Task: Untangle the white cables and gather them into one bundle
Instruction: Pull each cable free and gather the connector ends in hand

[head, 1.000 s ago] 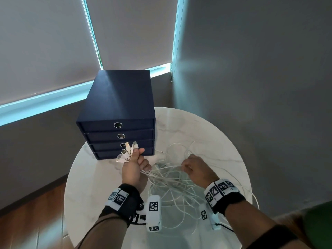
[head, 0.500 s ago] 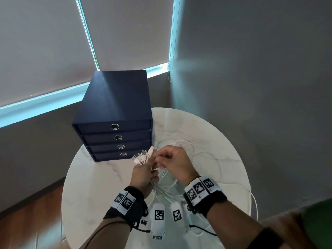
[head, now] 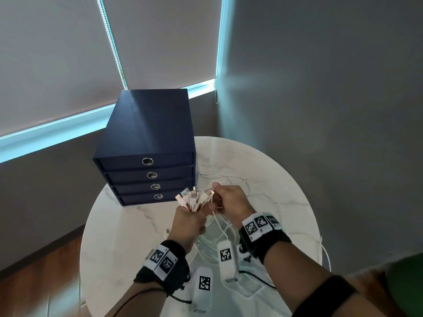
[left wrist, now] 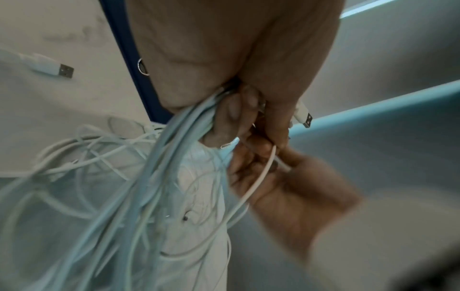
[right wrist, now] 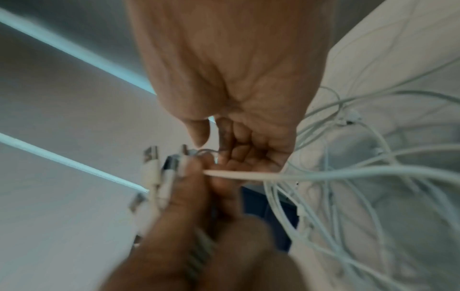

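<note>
Above table (head: 128,227) | L hand (head: 188,223) clenches white cables (head: 194,200), plugs up | R hand (head: 231,202) pinches one plug end

My left hand (head: 191,221) is fisted upright around the white cables (head: 194,200); my right hand (head: 231,202) (knuckles up) pinches one end beside it.

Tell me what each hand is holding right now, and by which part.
The left hand grips the white cables just below their fanned-out plugs. The right hand pinches one cable near its plug end, right beside that grip.
</note>
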A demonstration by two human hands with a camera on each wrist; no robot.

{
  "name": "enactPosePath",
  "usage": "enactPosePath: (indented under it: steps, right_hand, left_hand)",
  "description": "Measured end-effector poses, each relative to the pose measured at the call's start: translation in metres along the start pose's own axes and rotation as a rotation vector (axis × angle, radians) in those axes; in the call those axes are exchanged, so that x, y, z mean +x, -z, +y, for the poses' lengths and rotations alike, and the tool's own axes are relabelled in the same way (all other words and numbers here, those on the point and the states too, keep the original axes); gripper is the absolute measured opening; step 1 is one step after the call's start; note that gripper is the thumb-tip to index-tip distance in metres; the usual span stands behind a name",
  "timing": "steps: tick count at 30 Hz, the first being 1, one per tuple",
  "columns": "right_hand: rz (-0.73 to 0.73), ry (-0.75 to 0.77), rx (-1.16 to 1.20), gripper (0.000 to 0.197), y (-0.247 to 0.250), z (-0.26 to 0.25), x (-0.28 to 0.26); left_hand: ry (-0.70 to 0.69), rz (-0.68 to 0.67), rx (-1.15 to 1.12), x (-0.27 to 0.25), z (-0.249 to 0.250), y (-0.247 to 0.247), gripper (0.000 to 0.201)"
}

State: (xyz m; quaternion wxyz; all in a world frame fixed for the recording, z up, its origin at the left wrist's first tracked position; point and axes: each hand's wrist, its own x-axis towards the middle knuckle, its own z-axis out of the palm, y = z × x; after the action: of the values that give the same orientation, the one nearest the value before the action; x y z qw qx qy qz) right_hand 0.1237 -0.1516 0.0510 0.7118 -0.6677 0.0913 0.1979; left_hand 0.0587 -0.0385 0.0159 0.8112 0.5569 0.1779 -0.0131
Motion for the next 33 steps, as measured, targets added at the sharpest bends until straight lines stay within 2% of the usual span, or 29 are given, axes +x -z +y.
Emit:
enactPosePath:
  steps: [3, 5, 7, 10, 13, 15, 18, 21, 23, 26, 29, 31, 33]
  right_hand:
    - [0.075, 0.015, 0.188, 0.016, -0.005, -0.018, 0.007]
    - [0.054, 0.06, 0.228, 0.014, -0.005, -0.025, 0.007]
    - [-0.016, 0.141, 0.159, 0.013, -0.004, -0.026, 0.001]
    - [-0.174, 0.231, -0.053, 0.01, -0.002, -0.016, -0.011]
    - [-0.327, 0.244, -0.228, 0.011, 0.0, 0.003, -0.02]
    - [-0.354, 0.23, -0.274, 0.013, 0.003, 0.016, -0.022]
    - [-0.267, 0.191, -0.305, 0.016, 0.01, 0.025, -0.016]
    - [-0.231, 0.134, -0.352, 0.01, 0.016, 0.02, -0.014]
    - [-0.218, 0.072, -0.23, 0.012, 0.017, 0.01, -0.014]
    - [-0.149, -0.012, 0.087, 0.019, 0.014, -0.012, -0.01]
    - [-0.089, -0.042, 0.212, 0.022, 0.007, -0.029, -0.007]
    - [-0.045, -0.037, 0.174, 0.017, 0.004, -0.033, -0.007]
    - [0.002, -0.001, -0.015, 0.015, 0.005, -0.031, -0.006]
  left_hand:
    - [0.035, 0.001, 0.092, -0.007, -0.008, -0.003, 0.016]
    - [0.083, 0.003, 0.053, -0.01, -0.009, -0.001, 0.021]
    - [0.116, 0.038, -0.092, -0.007, -0.007, 0.004, 0.034]
    - [0.127, 0.089, -0.227, 0.001, 0.003, 0.009, 0.026]
    - [0.111, 0.128, -0.268, 0.011, 0.015, 0.009, 0.027]
    - [0.123, 0.141, -0.269, 0.016, 0.02, 0.008, 0.02]
    - [0.115, 0.092, -0.218, 0.014, 0.023, 0.004, 0.011]
    - [0.106, 0.045, -0.201, 0.009, 0.02, 0.002, 0.006]
    - [0.093, 0.011, -0.172, 0.005, 0.014, 0.003, 0.008]
    - [0.092, -0.029, -0.125, -0.003, 0.006, 0.005, 0.006]
    - [0.112, -0.088, -0.065, -0.01, 0.002, 0.005, 0.005]
    - [0.11, -0.109, -0.018, -0.013, 0.003, 0.004, 0.01]
    - [0.055, -0.078, -0.024, -0.012, 0.008, 0.003, 0.012]
